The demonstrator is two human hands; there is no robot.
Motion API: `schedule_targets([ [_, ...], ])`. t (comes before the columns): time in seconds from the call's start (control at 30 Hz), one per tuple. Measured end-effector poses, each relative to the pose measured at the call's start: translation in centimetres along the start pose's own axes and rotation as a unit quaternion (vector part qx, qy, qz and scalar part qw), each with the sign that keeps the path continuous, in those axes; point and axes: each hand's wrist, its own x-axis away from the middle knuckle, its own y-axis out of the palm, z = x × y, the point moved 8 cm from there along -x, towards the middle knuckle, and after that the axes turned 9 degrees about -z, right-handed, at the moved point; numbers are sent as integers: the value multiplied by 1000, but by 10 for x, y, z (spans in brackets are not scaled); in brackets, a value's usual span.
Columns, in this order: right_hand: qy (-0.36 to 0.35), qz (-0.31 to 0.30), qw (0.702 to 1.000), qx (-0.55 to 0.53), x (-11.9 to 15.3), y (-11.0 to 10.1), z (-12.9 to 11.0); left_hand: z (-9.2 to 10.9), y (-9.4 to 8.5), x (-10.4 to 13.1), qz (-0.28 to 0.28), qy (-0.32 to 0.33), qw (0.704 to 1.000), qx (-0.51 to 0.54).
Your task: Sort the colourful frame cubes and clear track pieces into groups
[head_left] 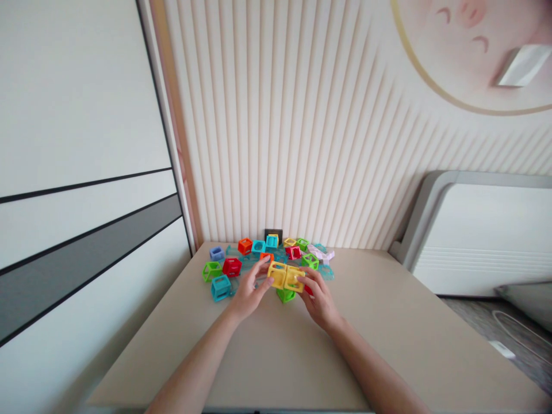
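Observation:
Two yellow open-frame cube blocks [285,277] sit side by side, touching, held up above the table between my hands. My left hand [251,287] closes its thumb and fingers on the left yellow cube. On the right cube, my right hand [318,296] grips the outer side. Below the yellow pair is a green cube block [286,295], partly hidden by it. A red piece [308,290] shows beside my right fingers, mostly covered. Behind my left fingertips an orange block [267,257] is partly visible.
Around my hands on the beige table [388,322] lie a turquoise cube [221,287], a red cube [232,267], a green cube [211,271], translucent blue pieces [246,263] and a pale pink piece [321,253]. A ribbed wall [276,126] rises behind; a white cabinet [86,230] stands left.

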Motion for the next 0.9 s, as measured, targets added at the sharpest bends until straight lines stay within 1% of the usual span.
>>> schedule_targets([
  [0.1,43,33,999,5,3,-5,9,4,-6,0,31,22,999,34],
  [0.17,58,44,997,10,3,-8,13,6,-12,-1,56,35,996,58],
  [0.23,65,36,997,-2,2,-10,15,8,-16,-1,76,40,993,76],
  [0.3,79,17,996,-29,1,-8,16,8,-17,-2,83,41,992,87],
  [0.37,94,0,994,-54,0,-6,16,8,-14,-2,80,42,991,97],
  [0.47,100,-10,992,-77,-1,-3,11,7,-5,-2,62,46,992,103],
  [0.57,96,-20,990,-97,-3,0,7,5,7,-2,24,42,995,88],
  [0.67,103,-23,988,-114,-2,2,7,4,16,1,-15,44,998,31],
  [0.77,131,-19,982,-136,0,5,15,11,16,5,-22,83,993,-84],
  [0.83,159,-14,974,-158,4,7,21,17,18,8,-22,121,974,-189],
  [0.9,182,-8,966,-185,6,10,26,21,22,11,-25,148,946,-286],
])
